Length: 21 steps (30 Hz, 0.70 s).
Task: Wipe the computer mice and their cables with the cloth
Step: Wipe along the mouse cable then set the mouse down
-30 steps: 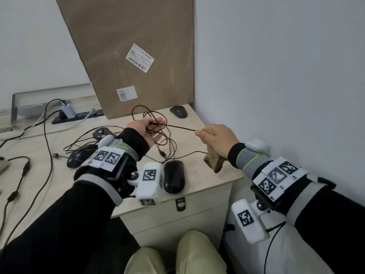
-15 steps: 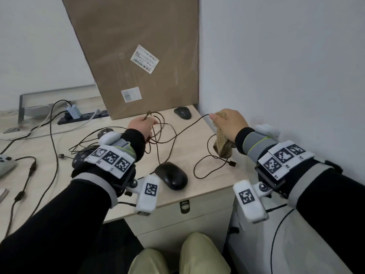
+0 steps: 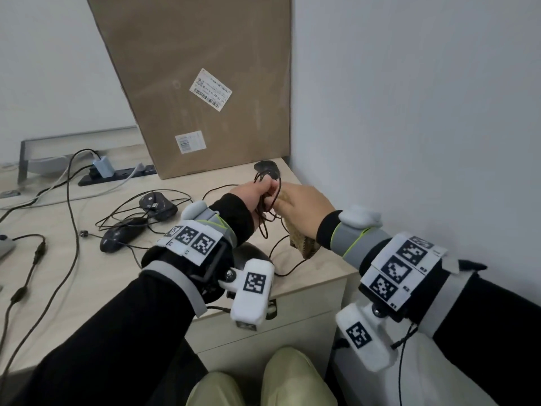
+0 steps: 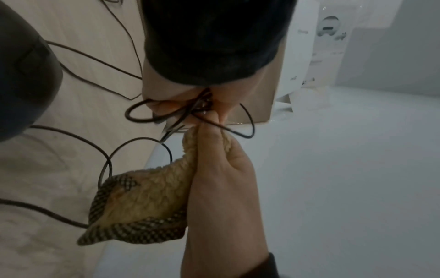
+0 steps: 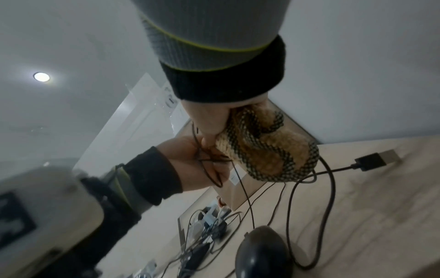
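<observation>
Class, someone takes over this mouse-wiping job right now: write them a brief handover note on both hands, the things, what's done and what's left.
Left hand: grips the gathered cable loops.
Right hand: holds the cloth, pinched at the cable beside the left hand.
That cable's mouse lies on the cabinet top, its USB plug loose beside it.
Done: cannot tell how much cable is wiped.
Left: three other mice, one near the cardboard box, two amid cables on the desk.
</observation>
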Each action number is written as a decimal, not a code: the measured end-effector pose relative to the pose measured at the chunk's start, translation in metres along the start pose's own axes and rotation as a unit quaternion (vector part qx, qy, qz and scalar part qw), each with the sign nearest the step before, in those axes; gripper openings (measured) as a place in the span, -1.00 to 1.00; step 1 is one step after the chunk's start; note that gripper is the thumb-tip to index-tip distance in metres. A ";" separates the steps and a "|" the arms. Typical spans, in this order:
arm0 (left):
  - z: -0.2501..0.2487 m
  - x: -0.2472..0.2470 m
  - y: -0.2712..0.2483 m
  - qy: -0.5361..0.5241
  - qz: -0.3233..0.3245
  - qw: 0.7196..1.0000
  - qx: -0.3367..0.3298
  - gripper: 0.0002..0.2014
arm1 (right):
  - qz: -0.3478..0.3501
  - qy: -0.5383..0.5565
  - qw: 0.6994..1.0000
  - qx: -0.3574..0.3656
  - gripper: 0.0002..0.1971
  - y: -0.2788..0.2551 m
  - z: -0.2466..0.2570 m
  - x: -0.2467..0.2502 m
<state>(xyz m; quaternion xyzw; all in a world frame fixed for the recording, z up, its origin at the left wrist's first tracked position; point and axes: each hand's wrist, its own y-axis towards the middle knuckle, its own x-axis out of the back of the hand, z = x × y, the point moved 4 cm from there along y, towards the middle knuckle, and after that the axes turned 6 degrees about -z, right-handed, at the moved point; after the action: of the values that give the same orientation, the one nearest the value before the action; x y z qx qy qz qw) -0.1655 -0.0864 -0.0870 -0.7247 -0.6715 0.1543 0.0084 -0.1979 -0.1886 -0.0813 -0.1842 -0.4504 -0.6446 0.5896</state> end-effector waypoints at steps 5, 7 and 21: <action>-0.012 0.031 0.014 -0.180 -0.085 0.980 0.003 -0.64 | 0.017 0.050 0.997 -0.050 -0.74 -0.001 -0.024 0.000; -0.020 0.052 0.018 -0.207 -0.129 0.970 0.001 -0.68 | 0.001 0.047 0.996 -0.082 -0.74 -0.004 -0.047 0.005; -0.017 0.060 0.005 0.270 -0.159 0.945 -0.092 -0.74 | -0.088 0.034 0.983 -0.160 -0.71 -0.001 -0.069 0.020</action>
<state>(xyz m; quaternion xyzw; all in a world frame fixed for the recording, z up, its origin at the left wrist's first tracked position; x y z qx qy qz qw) -0.1539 -0.0253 -0.0845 -0.6208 -0.7616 -0.1131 0.1474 -0.1838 -0.2553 -0.1027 -0.2134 -0.3356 -0.7635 0.5089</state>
